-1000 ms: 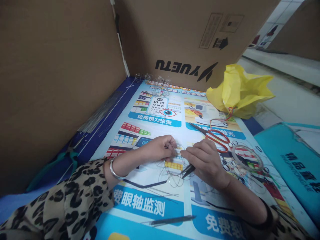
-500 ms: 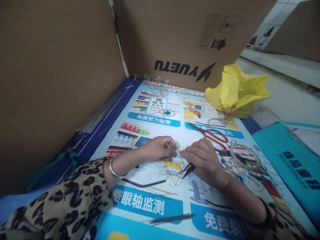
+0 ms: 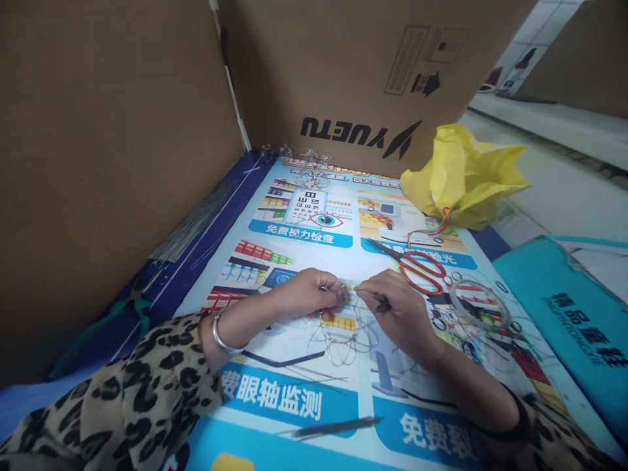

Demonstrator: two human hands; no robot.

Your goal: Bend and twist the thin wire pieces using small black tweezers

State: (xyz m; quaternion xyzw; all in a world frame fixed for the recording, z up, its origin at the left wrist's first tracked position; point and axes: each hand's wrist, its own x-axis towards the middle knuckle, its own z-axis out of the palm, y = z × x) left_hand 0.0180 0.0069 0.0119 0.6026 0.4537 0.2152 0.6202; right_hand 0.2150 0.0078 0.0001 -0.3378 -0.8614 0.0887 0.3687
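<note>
My left hand [image 3: 308,294] and my right hand [image 3: 395,307] meet at mid-table, fingertips pinched together on a small piece of thin wire [image 3: 349,290]. More loops of this fine wire [image 3: 341,340] lie tangled on the printed poster mat [image 3: 294,399] just below the hands. My right hand also grips a small dark tool [image 3: 381,302], mostly hidden in the palm. A silver bangle [image 3: 219,333] circles my left wrist, and both arms wear leopard-print sleeves.
Red-handled scissors [image 3: 417,268] lie just right of my hands, with a clear tape ring [image 3: 478,304] beyond them. A yellow plastic bag [image 3: 461,180] sits at the back right. Cardboard walls [image 3: 98,144] enclose left and back. A bundle of straight wires [image 3: 193,226] lies left; a dark thin tool [image 3: 333,428] lies near.
My right hand has turned so the dark tool, which stuck out below the palm before, is now tucked up into the hand. Both hands stay pinched together on the wire.
</note>
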